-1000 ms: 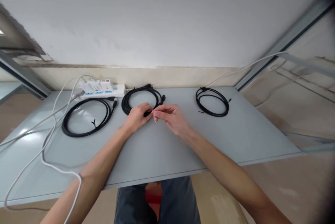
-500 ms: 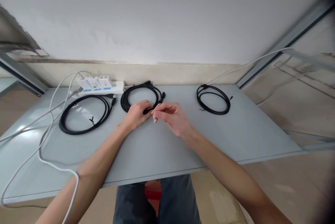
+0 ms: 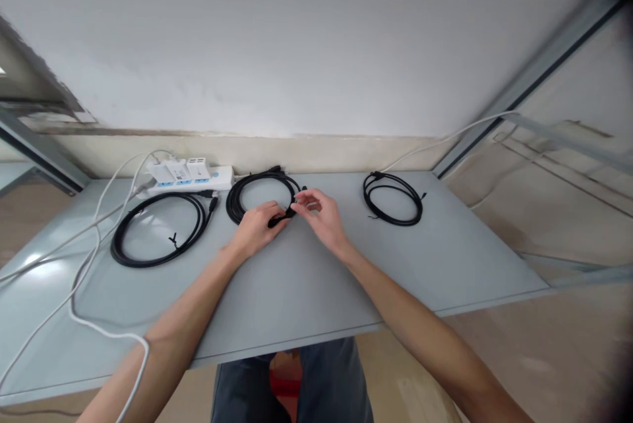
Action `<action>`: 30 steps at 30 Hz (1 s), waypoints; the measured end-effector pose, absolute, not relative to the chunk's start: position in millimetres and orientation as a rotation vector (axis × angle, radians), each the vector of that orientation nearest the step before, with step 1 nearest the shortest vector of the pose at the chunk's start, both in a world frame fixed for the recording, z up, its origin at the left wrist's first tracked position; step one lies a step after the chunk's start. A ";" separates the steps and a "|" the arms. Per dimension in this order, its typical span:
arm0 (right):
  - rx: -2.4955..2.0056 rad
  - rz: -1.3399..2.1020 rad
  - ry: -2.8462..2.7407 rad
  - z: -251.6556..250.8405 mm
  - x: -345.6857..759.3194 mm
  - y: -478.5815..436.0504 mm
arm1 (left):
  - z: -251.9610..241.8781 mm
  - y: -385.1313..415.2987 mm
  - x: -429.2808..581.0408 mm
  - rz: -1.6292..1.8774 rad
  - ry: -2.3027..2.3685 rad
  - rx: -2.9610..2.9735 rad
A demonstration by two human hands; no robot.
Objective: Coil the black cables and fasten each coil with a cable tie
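A coil of black cable [image 3: 233, 201] lies in the middle of the tabletop, its plug end [image 3: 275, 169] at the back. My left hand [image 3: 258, 226] is closed on the near edge of this coil, thumb and fingers around the strands. At the coil's right edge is my right hand [image 3: 320, 215], with curled fingers and the thumb brought toward the fingertips. What lies between those fingertips is too small to make out. Another black cable coil [image 3: 119, 248], with a twist tie [image 3: 173, 240] on it, rests to the left. A third, thinner black cable coil [image 3: 395, 221] sits to the right.
A white power strip [image 3: 222, 178] with plugged-in chargers [image 3: 179, 170] stands against the back wall. White cords [image 3: 84, 268] run across the left side of the grey table [image 3: 297, 291] and over my left forearm. Metal frame posts [image 3: 487, 120] flank the table.
My right hand's fingers have loosened from a tighter pinch and now sit closer to the coil's edge. My left hand keeps its grip. The view has shifted slightly.
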State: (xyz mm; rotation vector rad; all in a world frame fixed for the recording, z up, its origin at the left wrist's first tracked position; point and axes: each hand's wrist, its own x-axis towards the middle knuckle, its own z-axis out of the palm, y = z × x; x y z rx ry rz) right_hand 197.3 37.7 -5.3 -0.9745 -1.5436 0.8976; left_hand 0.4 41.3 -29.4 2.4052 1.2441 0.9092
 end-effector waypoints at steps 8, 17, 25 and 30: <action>-1.029 0.753 -1.640 -26.4 178.8 39.7 | -27.2 39.1 1.8 0.869 1.273 2.400; -0.995 0.935 -1.438 -28.9 175.3 42.1 | -26.3 41.0 2.2 0.861 1.244 2.368; -0.932 1.177 -1.393 -28.8 177.7 49.5 | -25.8 40.4 2.0 0.842 1.208 2.374; -0.917 1.202 -1.523 -24.8 185.7 51.6 | -27.0 40.0 1.6 0.822 1.187 2.404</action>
